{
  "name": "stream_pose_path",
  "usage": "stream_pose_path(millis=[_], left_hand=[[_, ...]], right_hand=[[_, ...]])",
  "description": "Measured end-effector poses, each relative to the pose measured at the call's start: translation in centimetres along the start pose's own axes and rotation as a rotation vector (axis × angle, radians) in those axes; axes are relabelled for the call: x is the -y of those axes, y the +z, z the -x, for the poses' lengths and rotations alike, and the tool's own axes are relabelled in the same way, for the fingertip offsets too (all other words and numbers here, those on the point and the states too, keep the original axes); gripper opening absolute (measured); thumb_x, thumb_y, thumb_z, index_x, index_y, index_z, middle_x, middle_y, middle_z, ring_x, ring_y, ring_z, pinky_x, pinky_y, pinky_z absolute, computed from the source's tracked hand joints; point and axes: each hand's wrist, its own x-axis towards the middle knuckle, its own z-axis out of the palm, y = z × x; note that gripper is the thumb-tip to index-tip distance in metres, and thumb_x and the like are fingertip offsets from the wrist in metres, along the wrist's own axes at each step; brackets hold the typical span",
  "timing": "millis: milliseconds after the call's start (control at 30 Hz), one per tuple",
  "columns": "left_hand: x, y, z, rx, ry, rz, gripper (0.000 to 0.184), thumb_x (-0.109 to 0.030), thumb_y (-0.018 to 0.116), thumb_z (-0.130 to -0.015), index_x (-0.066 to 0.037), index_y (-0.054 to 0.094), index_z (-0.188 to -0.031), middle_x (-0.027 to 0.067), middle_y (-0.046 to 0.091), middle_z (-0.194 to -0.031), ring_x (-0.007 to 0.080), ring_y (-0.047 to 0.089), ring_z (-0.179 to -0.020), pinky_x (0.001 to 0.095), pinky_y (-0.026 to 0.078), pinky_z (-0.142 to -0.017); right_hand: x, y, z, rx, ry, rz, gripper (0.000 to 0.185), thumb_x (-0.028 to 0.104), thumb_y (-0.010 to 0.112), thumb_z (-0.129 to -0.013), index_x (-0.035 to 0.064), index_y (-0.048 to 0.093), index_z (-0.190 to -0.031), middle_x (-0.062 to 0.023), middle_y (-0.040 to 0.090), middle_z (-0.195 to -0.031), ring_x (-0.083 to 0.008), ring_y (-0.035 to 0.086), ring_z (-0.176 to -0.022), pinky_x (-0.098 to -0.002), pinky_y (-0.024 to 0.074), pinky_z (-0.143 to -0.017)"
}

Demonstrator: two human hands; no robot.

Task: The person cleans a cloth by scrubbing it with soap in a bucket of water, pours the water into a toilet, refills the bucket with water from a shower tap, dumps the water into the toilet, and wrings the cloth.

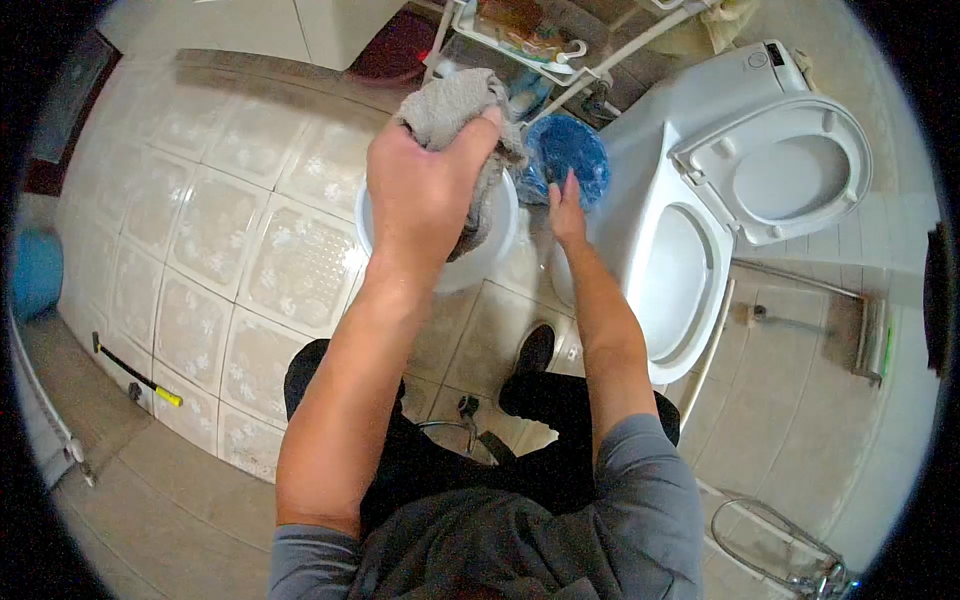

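A crumpled grey cloth is gripped in my left hand, raised over a white basin on the tiled floor. Part of the cloth hangs down on the right side of that hand, over the basin. My right hand is lower and to the right, beside a blue bin with a clear plastic liner. Its thumb and fingers are apart, and nothing shows between them. The fingertips overlap the bin's near edge; whether they touch it cannot be told.
A white toilet with its lid raised stands at the right. Behind the basin is a white rack with items. A dark red tub sits at the back. A yellow-handled tool lies at the left.
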Motion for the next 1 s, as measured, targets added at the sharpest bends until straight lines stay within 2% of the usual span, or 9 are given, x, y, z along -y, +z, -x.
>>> stream_pose_path(millis=[100,433,533,600,633,700,833,900,1000], left_hand=[[0.1,0.2,0.1,0.013,0.011,0.079,0.024,-0.013,0.070,-0.085,0.003,0.070,-0.103,0.0048,0.072,-0.091,0.0111,0.063,-0.082,0.0266,0.049,-0.076],[0.1,0.1,0.5,0.019,-0.041,0.069,0.027,-0.016,0.070,-0.084,0.004,0.070,-0.102,0.0047,0.071,-0.090,0.0113,0.062,-0.081,0.0261,0.049,-0.075],[0.0,0.1,0.6,0.013,-0.037,0.057,0.028,-0.017,0.070,-0.084,0.004,0.070,-0.102,0.0049,0.071,-0.090,0.0114,0.062,-0.082,0.0262,0.049,-0.075],[-0.2,0.1,0.7,0.009,-0.037,0.046,0.027,-0.016,0.070,-0.084,0.004,0.070,-0.102,0.0049,0.071,-0.091,0.0114,0.062,-0.082,0.0263,0.049,-0.075],[-0.3,0.1,0.7,0.002,-0.048,0.048,0.027,-0.016,0.070,-0.084,0.003,0.070,-0.103,0.0049,0.071,-0.091,0.0113,0.063,-0.082,0.0263,0.049,-0.075],[-0.4,0.1,1.0,0.000,-0.057,0.052,0.027,-0.016,0.070,-0.084,0.003,0.070,-0.103,0.0048,0.071,-0.092,0.0113,0.063,-0.082,0.0264,0.049,-0.076],[-0.6,0.1,1.0,-0.009,-0.059,0.081,0.027,-0.015,0.071,-0.084,0.003,0.070,-0.103,0.0046,0.071,-0.093,0.0115,0.063,-0.082,0.0261,0.049,-0.076],[-1.0,0.1,1.1,-0.012,-0.072,0.091,0.027,-0.016,0.071,-0.084,0.003,0.070,-0.103,0.0046,0.071,-0.093,0.0116,0.063,-0.082,0.0262,0.049,-0.076],[-1.0,0.0,1.1,0.003,-0.086,0.141,0.027,-0.015,0.071,-0.083,0.002,0.070,-0.104,0.0047,0.071,-0.094,0.0121,0.063,-0.083,0.0268,0.049,-0.076]], right_hand=[[2.3,-2.2,1.6,0.114,0.184,0.134,0.080,0.050,0.045,-0.097,0.0060,0.012,-0.154,-0.0293,0.010,-0.158,-0.0496,0.044,-0.128,-0.0517,0.0409,-0.104],[2.8,-1.1,4.5,0.000,0.397,0.176,0.089,0.054,0.052,-0.093,0.0079,0.008,-0.155,-0.0329,0.000,-0.157,-0.0511,0.040,-0.132,-0.0554,0.0433,-0.101],[3.6,-1.2,5.3,-0.079,0.346,0.107,0.088,0.053,0.053,-0.093,0.0157,0.004,-0.156,-0.0346,0.015,-0.154,-0.0521,0.046,-0.125,-0.0564,0.0449,-0.097],[4.5,-1.7,5.9,0.084,0.343,0.157,0.086,0.049,0.054,-0.093,0.0238,0.000,-0.157,-0.0331,0.050,-0.133,-0.0486,0.060,-0.107,-0.0553,0.0487,-0.088],[5.0,-1.9,6.1,0.086,0.346,0.155,0.086,0.049,0.054,-0.093,0.0238,0.000,-0.157,-0.0331,0.050,-0.133,-0.0486,0.060,-0.107,-0.0553,0.0487,-0.088],[6.2,-2.2,6.6,0.305,0.328,0.111,0.084,0.045,0.054,-0.094,0.0270,0.000,-0.156,-0.0248,0.068,-0.095,-0.0444,0.065,-0.083,-0.0555,0.0503,-0.079],[7.2,-2.2,8.1,0.234,0.091,0.028,0.081,0.042,0.051,-0.097,0.0246,-0.003,-0.156,-0.0180,0.068,-0.076,-0.0345,0.066,-0.066,-0.0486,0.0537,-0.065],[9.3,-3.4,8.9,0.321,0.288,-0.603,0.077,0.040,0.048,-0.099,0.0249,-0.002,-0.156,-0.0146,0.067,-0.073,-0.0248,0.063,-0.055,-0.0393,0.0522,-0.051],[11.8,-6.5,8.8,0.334,0.300,-1.152,0.077,0.063,0.034,-0.097,0.0254,0.001,-0.156,-0.0137,0.066,-0.070,-0.0190,0.058,-0.047,-0.0302,0.0455,-0.040]])
